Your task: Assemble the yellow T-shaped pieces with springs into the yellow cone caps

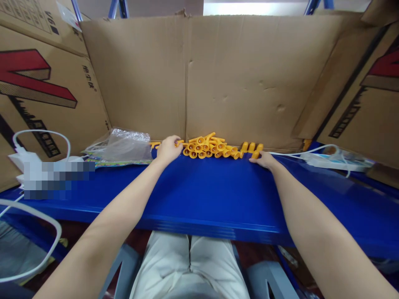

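A heap of yellow funnel-shaped plastic pieces (202, 148) lies at the back of the blue shelf, most with their round openings facing me. My left hand (169, 149) is at the left end of the heap, its fingers closed around a small yellow plastic piece (178, 143). Right of the heap, several yellow caps (252, 147) stand in a short row. My right hand (263, 160) grips one yellow cap (255, 155) in front of that row, thumb and fingers on either side of it.
Cardboard (237, 79) walls the back and sides. Clear plastic bags (127, 145) lie on the left of the blue shelf (215, 191). White devices with cables (43, 166) stand far left. A white power strip (338, 162) lies at the right.
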The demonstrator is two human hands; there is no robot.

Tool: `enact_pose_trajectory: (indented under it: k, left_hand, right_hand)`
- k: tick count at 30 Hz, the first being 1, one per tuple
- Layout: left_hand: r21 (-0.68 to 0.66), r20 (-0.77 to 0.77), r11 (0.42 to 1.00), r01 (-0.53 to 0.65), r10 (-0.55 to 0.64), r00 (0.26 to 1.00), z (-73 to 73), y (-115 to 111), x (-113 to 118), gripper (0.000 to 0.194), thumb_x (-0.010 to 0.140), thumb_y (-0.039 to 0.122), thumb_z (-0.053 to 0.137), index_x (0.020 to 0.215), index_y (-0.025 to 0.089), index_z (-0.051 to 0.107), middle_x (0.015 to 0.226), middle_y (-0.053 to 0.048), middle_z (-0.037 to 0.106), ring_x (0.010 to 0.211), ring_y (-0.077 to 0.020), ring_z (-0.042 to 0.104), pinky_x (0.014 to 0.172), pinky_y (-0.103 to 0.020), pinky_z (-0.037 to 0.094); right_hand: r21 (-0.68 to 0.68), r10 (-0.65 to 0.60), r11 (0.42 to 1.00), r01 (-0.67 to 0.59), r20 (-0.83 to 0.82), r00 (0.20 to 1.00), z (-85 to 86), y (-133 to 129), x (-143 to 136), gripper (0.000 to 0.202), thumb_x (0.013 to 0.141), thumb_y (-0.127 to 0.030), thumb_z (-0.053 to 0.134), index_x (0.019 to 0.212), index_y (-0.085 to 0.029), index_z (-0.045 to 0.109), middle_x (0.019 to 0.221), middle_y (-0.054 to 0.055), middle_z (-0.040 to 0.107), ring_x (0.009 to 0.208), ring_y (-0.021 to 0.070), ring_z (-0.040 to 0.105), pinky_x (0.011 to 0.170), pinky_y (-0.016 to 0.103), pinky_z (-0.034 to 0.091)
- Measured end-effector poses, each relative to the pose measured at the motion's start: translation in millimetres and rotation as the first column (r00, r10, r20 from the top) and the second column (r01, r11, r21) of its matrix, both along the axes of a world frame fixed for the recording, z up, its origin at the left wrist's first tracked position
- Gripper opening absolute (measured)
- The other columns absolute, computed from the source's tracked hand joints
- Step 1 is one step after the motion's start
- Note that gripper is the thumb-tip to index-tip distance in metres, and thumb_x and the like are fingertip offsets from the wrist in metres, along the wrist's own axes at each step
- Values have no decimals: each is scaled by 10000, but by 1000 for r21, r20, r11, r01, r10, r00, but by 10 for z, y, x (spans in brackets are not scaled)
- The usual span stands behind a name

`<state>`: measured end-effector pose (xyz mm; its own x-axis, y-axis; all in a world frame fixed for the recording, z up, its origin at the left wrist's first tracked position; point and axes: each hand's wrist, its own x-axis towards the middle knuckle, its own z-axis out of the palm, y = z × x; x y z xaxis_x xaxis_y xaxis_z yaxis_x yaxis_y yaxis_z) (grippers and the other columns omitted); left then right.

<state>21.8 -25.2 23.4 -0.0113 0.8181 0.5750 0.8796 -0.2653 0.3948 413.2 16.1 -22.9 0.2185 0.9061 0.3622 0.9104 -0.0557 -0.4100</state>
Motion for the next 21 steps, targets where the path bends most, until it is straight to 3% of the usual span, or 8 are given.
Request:
enact_pose_trajectory:
  k: [2,4,8,10,13,16,21]
  left_hand:
    - [-21,84,994,-110,111,990,79,164,-116,400,828,214,538,1214,142,612,1224,-121,656,1123,-210,607,952,-285,455]
    - [-147,96,977,-152,168,981,134,327,-209,422,817,216,560,1228,127,600,1262,-137,635,1139,-218,600,956,-283,455]
    - [-321,-158,913,-252,211,965,110,544,-283,463,746,331,676,1176,160,656,1314,-159,607,1227,-334,542,1014,-413,420]
    - [-345,-308,884,-315,210,928,45,597,-278,500,757,373,657,1204,149,651,1367,-199,558,1292,-389,472,1046,-507,376]
    - [-394,-425,859,-327,146,894,-58,656,-265,521,816,361,570,1279,124,607,1424,-231,496,1336,-398,420,1069,-578,326]
    - [-428,-444,842,-329,121,888,-123,711,-270,496,825,363,564,1267,147,623,1407,-226,520,1324,-408,439,1074,-618,291]
    - [-364,-469,864,-348,153,870,-128,749,-269,387,801,256,591,1155,136,689,1335,-236,581,1278,-420,486,1075,-660,244]
  right_hand:
    - [-49,-34,998,32,-53,998,-12,-4,-21,214,732,-200,766,891,-90,673,912,156,706,916,307,701,806,403,564]
    - [-67,-48,997,43,-80,996,-21,-3,-38,231,750,-209,754,926,-87,667,961,164,703,959,304,690,851,419,553]
    - [-37,-26,999,23,-69,997,-30,-16,-51,228,767,-228,739,933,-94,660,975,166,694,968,327,686,853,462,545]
    - [-49,-22,999,19,-67,998,-23,-34,-54,233,776,-226,729,946,-85,656,992,177,692,977,331,685,858,456,541]
    - [-79,-12,997,7,-64,998,-3,-59,-57,249,792,-227,715,972,-69,649,1030,193,689,1010,326,677,883,438,532]
    - [-82,5,997,-11,-69,998,8,-66,-58,219,800,-225,702,960,-86,648,1024,180,693,996,322,682,885,454,530]
    - [-88,14,996,-20,-69,998,3,-50,-51,251,803,-226,698,991,-71,641,1071,200,686,1028,331,671,909,463,517]
